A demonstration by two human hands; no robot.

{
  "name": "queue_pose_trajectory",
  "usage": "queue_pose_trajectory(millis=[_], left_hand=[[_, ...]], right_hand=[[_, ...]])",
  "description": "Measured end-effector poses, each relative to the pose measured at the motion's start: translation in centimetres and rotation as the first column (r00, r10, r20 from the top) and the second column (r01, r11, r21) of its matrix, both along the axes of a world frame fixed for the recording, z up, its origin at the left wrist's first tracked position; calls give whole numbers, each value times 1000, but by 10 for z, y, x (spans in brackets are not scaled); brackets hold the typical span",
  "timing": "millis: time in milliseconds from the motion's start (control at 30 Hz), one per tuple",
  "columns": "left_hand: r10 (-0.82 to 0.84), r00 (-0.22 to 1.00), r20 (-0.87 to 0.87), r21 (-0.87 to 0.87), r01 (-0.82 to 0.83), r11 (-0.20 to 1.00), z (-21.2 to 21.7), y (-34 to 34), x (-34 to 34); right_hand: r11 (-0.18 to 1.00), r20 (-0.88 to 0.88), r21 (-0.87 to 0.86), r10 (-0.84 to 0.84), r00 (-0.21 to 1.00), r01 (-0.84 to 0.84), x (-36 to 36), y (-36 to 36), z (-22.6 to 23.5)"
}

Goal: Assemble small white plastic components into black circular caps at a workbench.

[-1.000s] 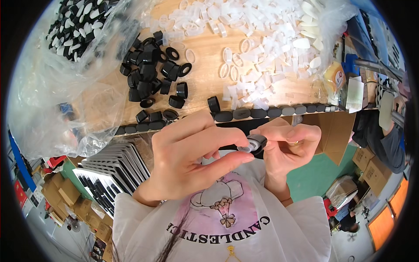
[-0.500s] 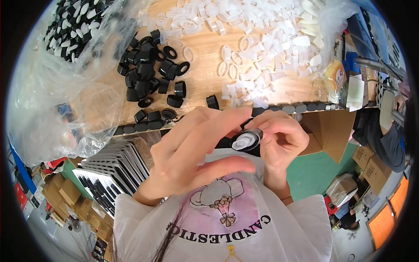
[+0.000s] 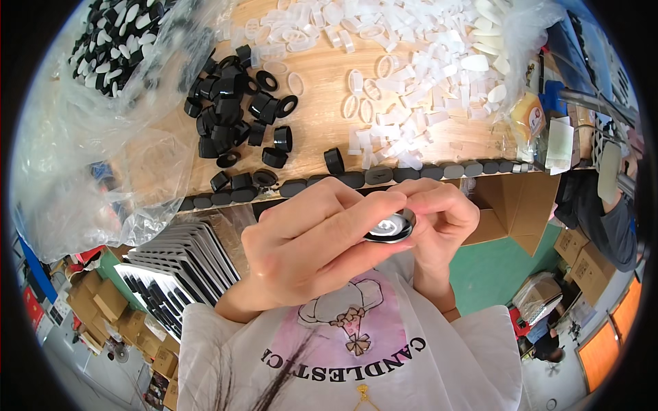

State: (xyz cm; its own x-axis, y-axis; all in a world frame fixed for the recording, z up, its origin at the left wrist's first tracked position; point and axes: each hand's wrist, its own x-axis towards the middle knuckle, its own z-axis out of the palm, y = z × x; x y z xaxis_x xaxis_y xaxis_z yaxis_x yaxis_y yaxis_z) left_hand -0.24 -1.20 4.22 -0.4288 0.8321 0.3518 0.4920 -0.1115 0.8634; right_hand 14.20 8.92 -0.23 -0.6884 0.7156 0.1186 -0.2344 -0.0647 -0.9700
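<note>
In front of my chest a black oval cap with a clear plastic insert (image 3: pixel 391 227) is held between both hands. My left hand (image 3: pixel 301 250) is closed round its left side, the index finger across the top and the thumb below. At its right rim the fingers of my right hand (image 3: pixel 444 214) pinch it; their tips partly hide it. Just beyond the hands, a single black cap (image 3: pixel 334 161) stands on its side near the table edge. A heap of black caps (image 3: pixel 226 103) lies to the left of it, and a spread of clear plastic oval rings (image 3: pixel 404 75) to the right.
Dark oval pieces (image 3: pixel 378 176) line the front edge of the wooden table (image 3: pixel 315 116). A clear plastic bag (image 3: pixel 89 178) drapes over its left side. Below stand a stack of white trays (image 3: pixel 181 267) and a cardboard box (image 3: pixel 517 212). Another person (image 3: pixel 603 226) is at the right.
The spread fingers and thumb of my left hand have closed onto the black cap. The cap's open face has tilted, and my right hand still grips its rim.
</note>
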Motion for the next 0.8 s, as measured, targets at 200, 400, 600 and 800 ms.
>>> queue_pose_trajectory(millis=[200,400,600,800], left_hand=[[-5,999,34,37,3,999,-1,1,3],[-4,999,34,-26,5,1000,3,-4,0],[2,999,42,-44,0,999,6,-6,-1],[6,1000,27,-20,-6,1000,6,-7,-1]], right_hand=[[986,-72,-160,38,997,-50,1,1,-1],[988,-168,-133,55,984,-78,2,2,-8],[993,-152,-99,45,987,-60,2,0,-7],[995,-131,-76,56,990,-66,0,1,-5]])
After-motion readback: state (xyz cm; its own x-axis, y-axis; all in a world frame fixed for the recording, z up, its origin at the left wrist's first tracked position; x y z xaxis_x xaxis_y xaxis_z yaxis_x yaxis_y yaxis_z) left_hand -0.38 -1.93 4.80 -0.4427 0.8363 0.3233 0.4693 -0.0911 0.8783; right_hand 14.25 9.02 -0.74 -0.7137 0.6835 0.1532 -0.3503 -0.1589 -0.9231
